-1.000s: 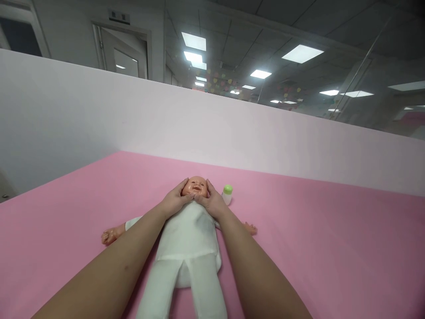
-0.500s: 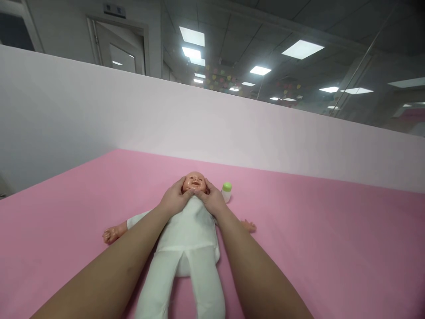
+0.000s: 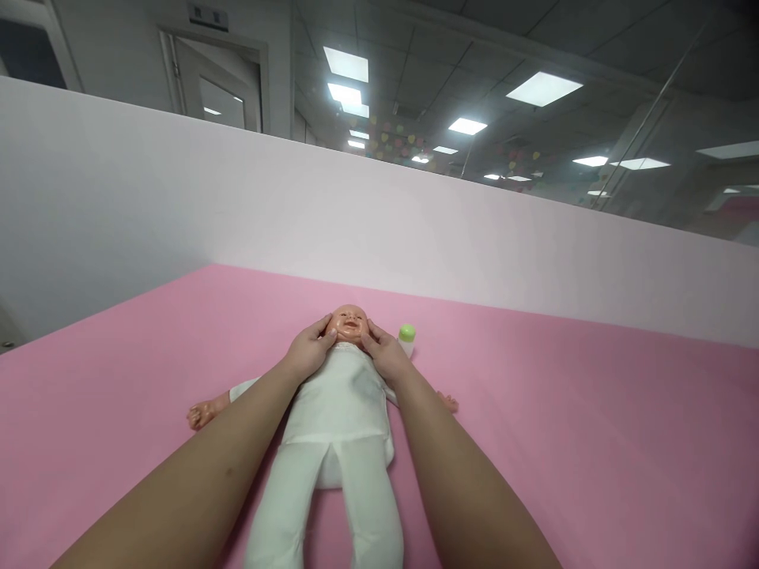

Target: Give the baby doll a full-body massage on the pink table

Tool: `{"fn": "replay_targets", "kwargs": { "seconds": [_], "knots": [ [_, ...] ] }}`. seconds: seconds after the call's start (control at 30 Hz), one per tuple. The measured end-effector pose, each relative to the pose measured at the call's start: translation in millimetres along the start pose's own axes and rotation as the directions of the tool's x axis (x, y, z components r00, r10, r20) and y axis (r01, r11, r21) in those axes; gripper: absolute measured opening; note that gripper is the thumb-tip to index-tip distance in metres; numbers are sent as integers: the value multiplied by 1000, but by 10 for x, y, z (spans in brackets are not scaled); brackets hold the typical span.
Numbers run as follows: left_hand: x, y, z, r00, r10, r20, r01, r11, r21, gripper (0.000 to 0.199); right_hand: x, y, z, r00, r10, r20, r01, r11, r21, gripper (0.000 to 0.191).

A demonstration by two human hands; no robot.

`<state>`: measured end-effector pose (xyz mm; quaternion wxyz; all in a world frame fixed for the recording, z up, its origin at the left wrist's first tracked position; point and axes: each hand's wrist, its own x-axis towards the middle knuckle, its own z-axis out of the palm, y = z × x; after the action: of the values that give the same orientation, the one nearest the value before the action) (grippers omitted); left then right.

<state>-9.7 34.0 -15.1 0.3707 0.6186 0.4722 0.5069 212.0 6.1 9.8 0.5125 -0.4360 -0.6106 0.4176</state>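
A baby doll [image 3: 341,403] in white clothes lies on its back on the pink surface [image 3: 569,442], head away from me and arms spread. My left hand [image 3: 310,348] cups the left side of the doll's head [image 3: 349,324], its thumb on the cheek. On the other side of the head, my right hand [image 3: 387,353] rests with its thumb at the opposite cheek. The fingertips behind the head are partly hidden. Just right of my right hand stands a small bottle [image 3: 406,338] with a green cap and a whitish body.
A white wall or panel [image 3: 415,229] borders the pink surface at the back and left. Beyond it are a partly open door [image 3: 222,91], glass and lit ceiling panels.
Both thumbs have moved apart, from meeting under the doll's chin to its two cheeks. The doll's neckline now shows. The view has shifted slightly.
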Motion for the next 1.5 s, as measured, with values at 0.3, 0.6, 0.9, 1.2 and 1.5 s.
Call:
{"fn": "replay_targets", "kwargs": {
  "seconds": [0.3,0.6,0.9,1.2,1.5],
  "knots": [
    [-67,98,49,999,-15,-29,14,999,-42,74,0,11,53,999,6,-39,-6,1000,-10,64],
    [-112,176,29,1000,-9,-7,10,994,113,92,-63,-49,155,996,1,-92,-11,994,-109,79],
    [-116,188,28,1000,-5,-5,6,995,98,87,-8,14,152,995,31,-93,-34,999,-33,81],
    [-63,89,19,999,-17,-41,17,1000,-7,78,2,5,47,1000,-23,20,22,999,28,60],
    [-3,17,70,991,-136,6,127,910,-395,63,60,155,56,998,42,51,-51,980,193,57]
  ]
}}
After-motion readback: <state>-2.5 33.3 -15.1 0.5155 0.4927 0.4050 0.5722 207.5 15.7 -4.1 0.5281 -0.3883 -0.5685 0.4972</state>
